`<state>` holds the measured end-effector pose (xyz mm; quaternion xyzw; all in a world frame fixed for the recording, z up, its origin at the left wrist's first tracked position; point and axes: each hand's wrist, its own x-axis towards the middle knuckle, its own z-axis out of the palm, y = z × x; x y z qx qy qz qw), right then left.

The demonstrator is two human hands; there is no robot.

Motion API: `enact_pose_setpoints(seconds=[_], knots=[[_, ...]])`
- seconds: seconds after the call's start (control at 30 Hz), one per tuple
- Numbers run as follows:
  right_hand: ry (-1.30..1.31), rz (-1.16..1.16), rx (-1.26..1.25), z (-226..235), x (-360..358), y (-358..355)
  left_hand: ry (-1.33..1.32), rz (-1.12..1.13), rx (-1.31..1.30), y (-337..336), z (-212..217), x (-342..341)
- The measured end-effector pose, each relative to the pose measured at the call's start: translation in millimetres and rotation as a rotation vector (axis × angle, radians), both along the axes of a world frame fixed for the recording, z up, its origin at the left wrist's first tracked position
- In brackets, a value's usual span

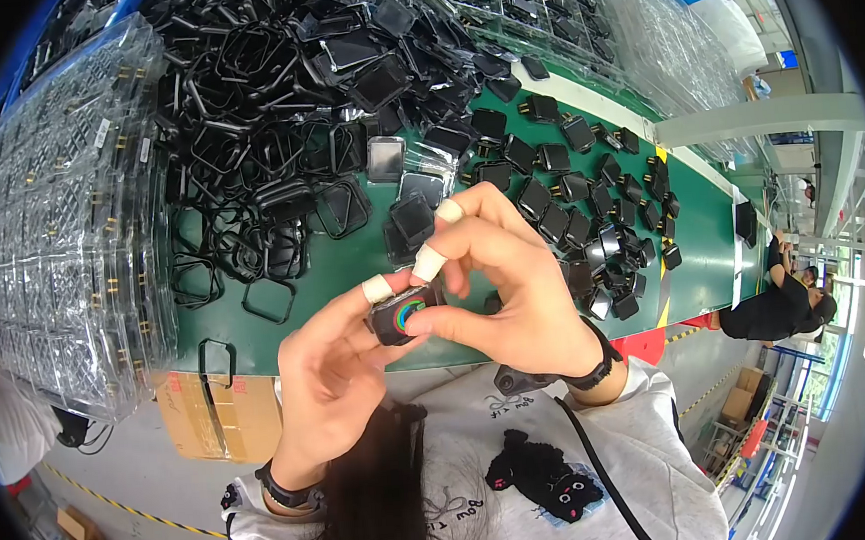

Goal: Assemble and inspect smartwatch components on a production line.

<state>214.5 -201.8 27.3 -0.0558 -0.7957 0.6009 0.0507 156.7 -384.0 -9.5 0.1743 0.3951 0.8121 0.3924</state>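
Note:
Between both hands, just over the near edge of the table, I hold a small black square smartwatch body (388, 321) with a colourful ringed picture on its face. My left hand (333, 352) grips it from the left side, its fingers behind and beneath. My right hand (508, 280) pinches it from the right, the thumb pressed on the coloured face. Pale finger covers wrap several fingertips. Right beyond my fingers lie dark square covers (412, 218) and clear film pieces. Black square frames (343, 208) are spread to the left of them.
A heap of black frames and bagged parts (267, 56) fills the far left. Many black watch bodies (572, 185) are scattered at right on the green table (697, 251). Stacked clear trays (68, 225) stand left. A cardboard box (197, 417) sits below the edge. Another person (781, 306) is at right.

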Motion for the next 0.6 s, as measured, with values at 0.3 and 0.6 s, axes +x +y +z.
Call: enact_pose_setpoints(seconds=[0.3, 0.6], knots=[[0.175, 0.107, 0.189, -5, 1, -4, 0.002, 0.008, -0.074, -3, 6, 0], [0.216, 0.109, 0.337, -8, 7, -10, 0.05, 0.078, -0.192, 1, 5, 8]])
